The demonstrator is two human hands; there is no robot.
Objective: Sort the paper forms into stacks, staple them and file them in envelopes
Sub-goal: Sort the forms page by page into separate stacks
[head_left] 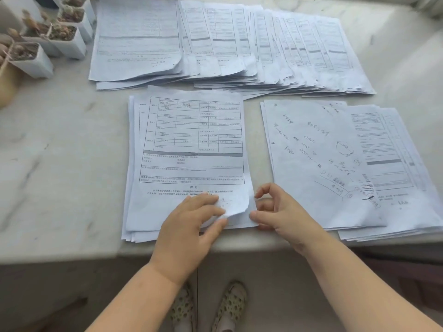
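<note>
Left hand [191,224]: I see it lying on the near right corner of the middle stack of forms [189,149], fingers nearly straight across the signature line and thumb extended under the curled corner of the top sheet [236,207], so that corner is lifted between fingers and thumb in a light pinch. Right hand [278,212]: positioned just beside the same corner, at the stack's right edge; the index finger is bent in an arch above the paper edge, the thumb tip sits at the lower right corner of the stack, and the remaining fingers are curled. I cannot tell whether this hand holds a sheet or only touches the edge. The middle stack lies at the near edge of the bench [60,164], sheets slightly fanned, printed table side up. To its right, toward the near right corner of the bench, lies a second stack [335,164], its top sheet carrying handwritten notes, with printed forms showing beneath at the right. Along the far edge, a wide fanned row of forms [227,44] overlaps from left to right, well apart from both hands. At the far left corner stand several white square plant pots [64,41] with small cacti. Below the bench edge, two patterned shoes [211,307] are visible on the floor.
</note>
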